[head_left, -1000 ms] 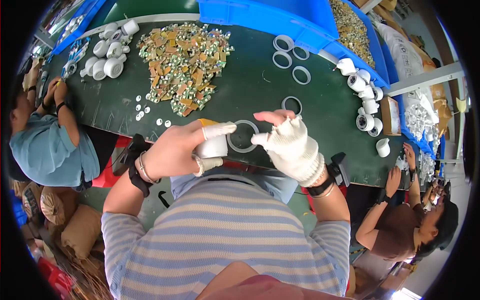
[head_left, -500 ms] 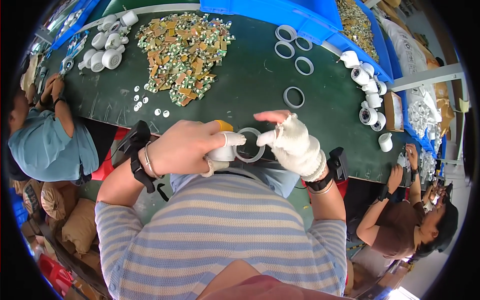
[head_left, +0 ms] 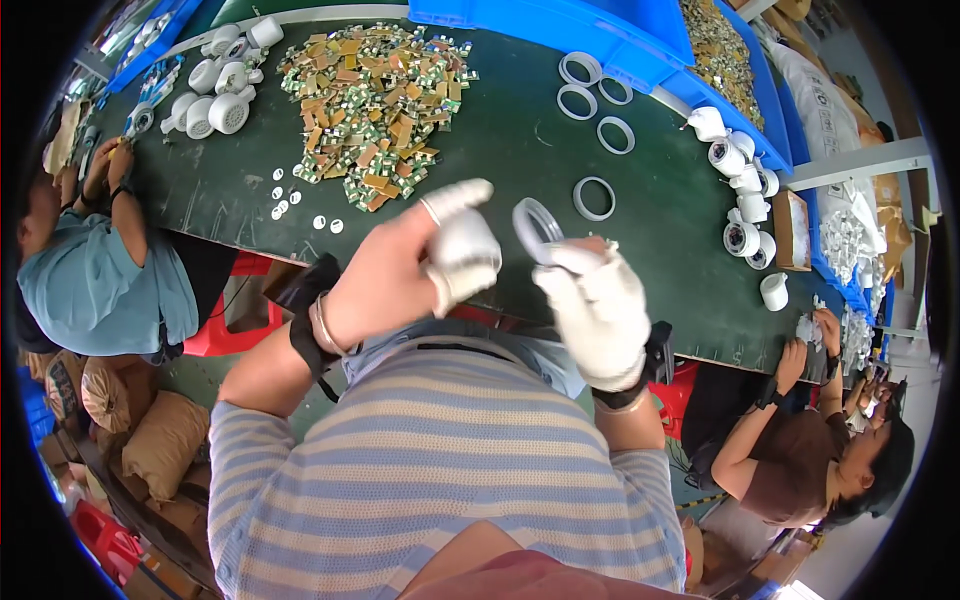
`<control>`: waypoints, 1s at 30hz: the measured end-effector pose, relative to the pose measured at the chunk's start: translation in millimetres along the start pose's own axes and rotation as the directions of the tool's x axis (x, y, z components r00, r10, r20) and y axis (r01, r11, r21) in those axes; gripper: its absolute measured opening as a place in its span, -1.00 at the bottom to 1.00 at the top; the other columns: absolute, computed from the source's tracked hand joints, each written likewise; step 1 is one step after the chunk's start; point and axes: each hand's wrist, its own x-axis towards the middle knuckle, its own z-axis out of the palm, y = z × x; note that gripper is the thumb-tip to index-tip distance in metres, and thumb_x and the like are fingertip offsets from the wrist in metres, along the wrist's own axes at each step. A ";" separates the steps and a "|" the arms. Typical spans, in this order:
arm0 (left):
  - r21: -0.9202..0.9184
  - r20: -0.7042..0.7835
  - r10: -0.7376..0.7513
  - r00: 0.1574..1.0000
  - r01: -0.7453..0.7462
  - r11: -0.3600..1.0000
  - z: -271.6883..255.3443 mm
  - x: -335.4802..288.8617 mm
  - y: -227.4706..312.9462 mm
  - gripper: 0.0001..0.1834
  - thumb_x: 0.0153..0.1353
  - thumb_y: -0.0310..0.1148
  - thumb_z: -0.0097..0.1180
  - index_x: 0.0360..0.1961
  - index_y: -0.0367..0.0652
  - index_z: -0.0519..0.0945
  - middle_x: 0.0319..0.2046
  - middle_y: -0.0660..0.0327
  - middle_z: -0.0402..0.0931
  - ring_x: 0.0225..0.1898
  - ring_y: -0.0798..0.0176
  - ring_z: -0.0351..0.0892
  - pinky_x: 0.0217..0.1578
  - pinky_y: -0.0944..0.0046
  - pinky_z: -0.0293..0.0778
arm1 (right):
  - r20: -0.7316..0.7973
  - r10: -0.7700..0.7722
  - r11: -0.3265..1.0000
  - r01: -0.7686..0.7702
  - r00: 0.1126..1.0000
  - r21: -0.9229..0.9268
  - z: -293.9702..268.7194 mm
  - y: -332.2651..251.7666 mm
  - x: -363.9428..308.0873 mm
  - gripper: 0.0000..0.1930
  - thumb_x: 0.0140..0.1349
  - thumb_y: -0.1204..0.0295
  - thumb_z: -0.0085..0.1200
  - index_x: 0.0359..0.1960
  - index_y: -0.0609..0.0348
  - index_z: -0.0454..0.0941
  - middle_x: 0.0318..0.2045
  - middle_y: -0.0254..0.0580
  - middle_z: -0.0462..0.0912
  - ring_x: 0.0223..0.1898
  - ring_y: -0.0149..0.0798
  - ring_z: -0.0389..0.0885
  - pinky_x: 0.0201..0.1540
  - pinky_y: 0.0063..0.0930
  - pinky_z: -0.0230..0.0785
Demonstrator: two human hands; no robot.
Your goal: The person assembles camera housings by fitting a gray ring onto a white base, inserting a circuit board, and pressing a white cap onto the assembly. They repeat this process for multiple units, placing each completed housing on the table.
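Between the thumb and fingers of my left hand, which wears white finger covers, is a white round plastic housing, slightly blurred. My right hand, in a white knit glove, pinches a pale grey ring that is tilted up off the table. The ring and the housing are a short gap apart, both over the near edge of the green table. Just beyond the right hand a loose ring lies flat. Several more rings lie farther back.
A heap of small circuit boards covers the far middle-left, with small white discs nearby. White housings stand at far left and along the right. A blue bin borders the back. Co-workers sit left and right.
My right hand has picked up the ring from near the table's front edge and tilts it upward. The left hand has turned and raised the housing.
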 end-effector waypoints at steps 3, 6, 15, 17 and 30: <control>-0.730 0.125 -0.199 0.972 0.226 0.645 -10.3 -0.9 -12.6 -0.07 0.36 -0.43 0.35 0.62 -0.08 0.07 0.30 0.15 0.44 0.12 0.21 0.65 0.07 0.17 0.70 | 0.343 0.308 0.678 -0.458 0.887 0.575 -15.5 -11.9 0.5 -0.75 0.42 0.41 0.23 -0.04 0.39 0.64 -0.19 -0.03 0.74 -0.26 -0.28 0.71 -0.17 -0.39 0.57; -0.797 0.179 -0.126 0.976 0.219 0.563 -0.8 -7.0 -22.8 0.07 0.31 -0.40 0.39 0.66 -0.05 -0.08 0.40 0.10 0.33 0.20 0.14 0.61 0.15 0.11 0.68 | 0.502 0.380 0.407 -0.628 0.777 0.663 -7.9 -18.9 7.3 -0.73 0.44 0.44 0.19 0.04 0.41 0.60 -0.20 -0.03 0.74 -0.26 -0.30 0.72 -0.12 -0.43 0.60; -0.696 0.213 -0.150 0.965 0.258 0.670 15.2 -15.4 -26.9 0.31 0.09 -0.67 0.50 0.68 0.14 -0.13 0.52 0.17 0.12 0.41 0.13 0.39 0.30 0.00 0.55 | 0.471 0.342 0.563 -0.578 0.813 0.590 -6.3 -11.1 10.6 -0.74 0.42 0.56 0.11 0.10 0.39 0.59 -0.23 -0.04 0.76 -0.23 -0.29 0.76 -0.10 -0.44 0.64; -0.697 0.206 -0.151 0.967 0.254 0.670 16.2 -16.5 -28.2 0.31 0.09 -0.68 0.50 0.68 0.16 -0.13 0.52 0.18 0.12 0.41 0.13 0.39 0.31 0.02 0.54 | 0.459 0.338 0.565 -0.567 0.822 0.599 -6.1 -11.6 8.2 -0.73 0.43 0.56 0.12 0.11 0.40 0.59 -0.23 -0.04 0.76 -0.22 -0.29 0.77 -0.09 -0.44 0.64; -0.632 0.179 -0.101 0.979 0.193 0.750 21.6 -20.1 -36.6 0.29 0.12 -0.66 0.51 0.68 0.18 -0.10 0.47 0.18 0.24 0.40 0.17 0.40 0.35 0.07 0.46 | 0.422 0.357 0.538 -0.552 0.834 0.637 -1.6 -15.8 7.2 -0.74 0.43 0.56 0.11 0.09 0.37 0.61 -0.23 -0.07 0.76 -0.22 -0.31 0.77 -0.09 -0.45 0.65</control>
